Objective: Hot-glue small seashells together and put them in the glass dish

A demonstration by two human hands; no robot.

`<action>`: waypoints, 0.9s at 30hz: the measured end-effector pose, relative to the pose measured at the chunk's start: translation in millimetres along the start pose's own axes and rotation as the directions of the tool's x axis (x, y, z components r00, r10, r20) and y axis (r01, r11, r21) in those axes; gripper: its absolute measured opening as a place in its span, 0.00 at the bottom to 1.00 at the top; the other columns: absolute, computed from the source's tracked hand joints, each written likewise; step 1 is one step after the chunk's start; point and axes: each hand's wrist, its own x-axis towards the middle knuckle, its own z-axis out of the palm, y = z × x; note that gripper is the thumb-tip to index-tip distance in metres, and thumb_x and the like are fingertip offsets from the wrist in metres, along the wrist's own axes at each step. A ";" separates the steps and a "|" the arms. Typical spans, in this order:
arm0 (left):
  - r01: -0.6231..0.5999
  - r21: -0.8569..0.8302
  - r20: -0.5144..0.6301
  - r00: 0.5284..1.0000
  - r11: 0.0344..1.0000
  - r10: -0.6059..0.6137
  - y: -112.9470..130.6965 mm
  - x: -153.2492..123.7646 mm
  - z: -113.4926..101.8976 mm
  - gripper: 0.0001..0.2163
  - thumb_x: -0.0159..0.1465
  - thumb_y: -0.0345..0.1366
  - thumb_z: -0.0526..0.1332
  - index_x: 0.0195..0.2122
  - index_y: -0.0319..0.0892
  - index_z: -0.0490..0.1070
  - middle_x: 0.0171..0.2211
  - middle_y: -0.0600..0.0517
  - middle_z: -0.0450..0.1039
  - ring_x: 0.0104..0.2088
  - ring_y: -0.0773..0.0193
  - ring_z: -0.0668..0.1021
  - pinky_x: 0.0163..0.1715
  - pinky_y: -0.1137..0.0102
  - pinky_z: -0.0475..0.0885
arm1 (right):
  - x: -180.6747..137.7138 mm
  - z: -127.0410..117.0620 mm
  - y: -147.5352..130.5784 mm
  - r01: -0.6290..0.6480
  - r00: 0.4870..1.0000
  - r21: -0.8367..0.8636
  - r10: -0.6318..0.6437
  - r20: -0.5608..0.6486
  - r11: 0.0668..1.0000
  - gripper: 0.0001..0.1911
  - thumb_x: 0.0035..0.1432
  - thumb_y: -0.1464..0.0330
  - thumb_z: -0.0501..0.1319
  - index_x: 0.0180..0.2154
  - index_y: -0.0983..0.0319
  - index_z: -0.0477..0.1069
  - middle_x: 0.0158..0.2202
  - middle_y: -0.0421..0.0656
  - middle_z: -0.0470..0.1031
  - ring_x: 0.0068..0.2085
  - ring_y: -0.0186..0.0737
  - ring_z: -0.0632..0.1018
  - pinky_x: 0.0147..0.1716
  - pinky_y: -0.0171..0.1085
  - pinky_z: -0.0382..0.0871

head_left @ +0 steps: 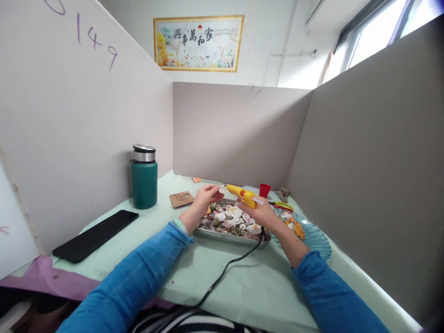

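My right hand [261, 212] is closed around a yellow hot glue gun [241, 194], whose nozzle points left at a small shell [222, 189]. That shell is pinched between the fingers of my left hand [204, 198]. Both hands hover just above a metal tray [229, 234] filled with several shells and small stones. The gun's black cord [225, 269] trails from under my right hand toward the near table edge.
A green flask [144, 177] stands at the left wall, with a black phone [95, 235] in front of it. A brown card [181, 199], a red cup [264, 190], a blue shell-shaped dish [314, 238] and grey partitions surround the table.
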 end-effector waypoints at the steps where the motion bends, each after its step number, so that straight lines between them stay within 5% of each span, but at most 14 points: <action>1: 0.001 0.002 0.000 1.000 1.000 -0.001 0.2 -0.2 0.1 0.12 0.52 0.38 0.67 0.31 0.35 0.69 0.26 0.47 0.74 0.27 0.64 0.77 0.34 0.67 0.73 | -0.1 0.1 -0.1 -0.003 1.000 0.000 0.003 0.002 1.000 0.16 0.49 0.61 0.61 0.37 0.64 0.74 0.28 0.42 0.73 0.29 0.38 0.72 0.30 0.36 0.64; 8: -0.004 0.015 0.008 1.000 1.000 0.004 0.3 0.2 0.3 0.12 0.53 0.38 0.67 0.31 0.35 0.69 0.27 0.46 0.74 0.27 0.64 0.78 0.34 0.67 0.73 | -1.4 1.6 0.5 0.068 0.997 -0.017 -0.068 0.031 0.998 0.16 0.49 0.59 0.61 0.35 0.65 0.73 0.30 0.42 0.73 0.30 0.37 0.72 0.31 0.35 0.64; 27: 0.003 -0.009 0.005 1.000 1.000 -0.003 1.8 -1.1 1.3 0.11 0.53 0.37 0.66 0.31 0.35 0.69 0.26 0.47 0.74 0.27 0.65 0.77 0.35 0.67 0.73 | 0.0 2.1 2.1 0.018 1.000 -0.005 -0.018 -0.015 1.000 0.15 0.49 0.60 0.61 0.35 0.65 0.74 0.29 0.42 0.73 0.29 0.37 0.71 0.30 0.36 0.64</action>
